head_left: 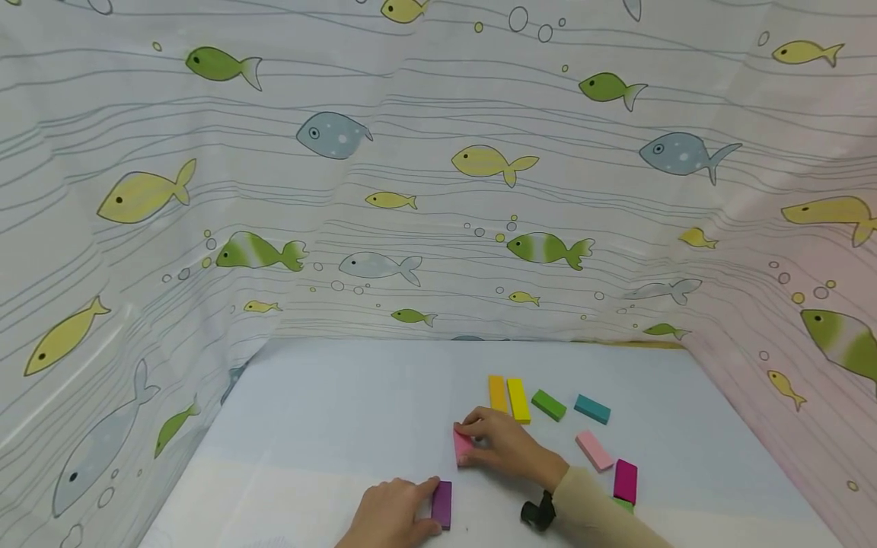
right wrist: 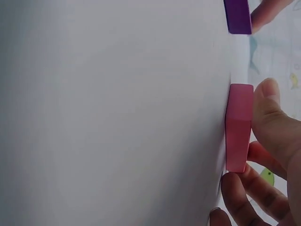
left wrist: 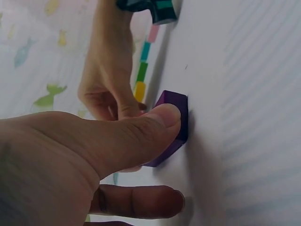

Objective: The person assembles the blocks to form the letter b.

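A purple block (head_left: 441, 506) lies lengthwise on the white table, close to the near edge of the head view. My left hand (head_left: 392, 514) holds it from the left, index fingertip at its far end and thumb at its near end. The left wrist view shows that thumb (left wrist: 162, 117) against the end of the block. Farther forward and slightly right, a pink block (head_left: 462, 447) sits on the table. My right hand (head_left: 507, 447) pinches this one end to end, with its thumb (right wrist: 269, 103) at the near end and fingers at the far end.
Beyond the right hand lie an orange block (head_left: 497, 392), a yellow block (head_left: 518, 399), a green block (head_left: 549, 404) and a teal block (head_left: 592, 409). A light pink block (head_left: 594, 450) and a magenta block (head_left: 626, 481) are right of the forearm; a light green block (head_left: 623, 504) is partly hidden.
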Demonstrator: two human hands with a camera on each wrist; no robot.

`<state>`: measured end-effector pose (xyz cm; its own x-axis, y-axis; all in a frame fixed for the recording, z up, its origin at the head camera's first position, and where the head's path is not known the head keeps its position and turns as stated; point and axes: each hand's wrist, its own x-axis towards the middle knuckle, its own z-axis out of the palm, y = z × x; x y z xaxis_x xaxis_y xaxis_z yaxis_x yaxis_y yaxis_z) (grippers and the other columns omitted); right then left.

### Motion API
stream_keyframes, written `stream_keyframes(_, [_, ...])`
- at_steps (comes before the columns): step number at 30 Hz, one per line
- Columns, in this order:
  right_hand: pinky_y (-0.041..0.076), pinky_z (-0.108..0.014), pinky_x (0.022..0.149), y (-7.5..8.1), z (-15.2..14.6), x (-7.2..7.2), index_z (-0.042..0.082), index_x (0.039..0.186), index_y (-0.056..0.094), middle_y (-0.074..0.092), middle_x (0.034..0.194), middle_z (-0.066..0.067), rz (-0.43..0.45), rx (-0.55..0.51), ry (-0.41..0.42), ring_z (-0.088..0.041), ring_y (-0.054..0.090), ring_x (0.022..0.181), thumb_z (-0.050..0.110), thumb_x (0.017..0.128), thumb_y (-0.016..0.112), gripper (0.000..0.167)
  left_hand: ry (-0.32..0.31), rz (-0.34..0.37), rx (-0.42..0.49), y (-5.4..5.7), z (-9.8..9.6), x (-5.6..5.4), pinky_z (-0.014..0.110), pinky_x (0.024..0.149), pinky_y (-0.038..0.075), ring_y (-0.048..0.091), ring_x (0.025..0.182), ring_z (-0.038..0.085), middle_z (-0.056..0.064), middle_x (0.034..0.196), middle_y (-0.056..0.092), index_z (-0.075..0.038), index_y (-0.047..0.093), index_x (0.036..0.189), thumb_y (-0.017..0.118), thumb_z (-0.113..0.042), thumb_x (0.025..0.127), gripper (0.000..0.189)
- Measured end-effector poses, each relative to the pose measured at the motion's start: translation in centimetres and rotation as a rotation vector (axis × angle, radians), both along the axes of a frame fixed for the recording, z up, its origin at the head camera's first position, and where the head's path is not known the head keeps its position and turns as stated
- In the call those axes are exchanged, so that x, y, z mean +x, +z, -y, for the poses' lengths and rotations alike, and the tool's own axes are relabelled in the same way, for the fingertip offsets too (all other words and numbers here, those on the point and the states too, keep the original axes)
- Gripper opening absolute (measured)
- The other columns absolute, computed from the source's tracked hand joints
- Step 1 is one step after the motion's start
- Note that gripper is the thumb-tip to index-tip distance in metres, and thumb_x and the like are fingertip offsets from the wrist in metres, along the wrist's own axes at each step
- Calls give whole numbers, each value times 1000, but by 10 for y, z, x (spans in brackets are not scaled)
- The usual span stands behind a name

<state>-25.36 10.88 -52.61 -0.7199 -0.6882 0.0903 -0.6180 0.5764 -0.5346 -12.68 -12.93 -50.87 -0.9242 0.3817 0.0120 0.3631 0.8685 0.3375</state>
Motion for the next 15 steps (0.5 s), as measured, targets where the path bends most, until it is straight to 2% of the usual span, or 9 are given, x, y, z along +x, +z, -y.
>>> stream_keyframes(4, [55,-26,90,-1,16,-2,17,141,70,68,125,5,41,-3,-10,-4,59,100,48,90,82,61,17,5,31,-3,8,-1,27,57,42,42,64,1,-8,77,70,-13,76,129,88,-45,82,59])
stream_keyframes(7, [56,-24,88,-2,26,-1,16,141,70,68,126,3,54,-13,-7,-4,62,98,44,94,80,56,29,14,57,-5,12,-2,25,55,39,41,61,-1,-13,70,60,-13,76,132,87,-45,83,60])
stream_keyframes(10, [56,-24,85,-1,34,3,14,141,70,68,126,1,48,-26,3,-4,63,95,40,97,77,51,38,30,99,-6,16,-3,24,53,37,40,57,-3,-16,64,51,-11,74,134,86,-44,84,61])
stream_keyframes(15, [54,-23,83,1,46,9,14,142,69,67,127,0,57,-42,5,-3,63,93,39,99,76,50,54,43,148,-10,20,-4,23,50,36,39,54,-4,-17,61,46,-10,72,137,85,-42,86,61])
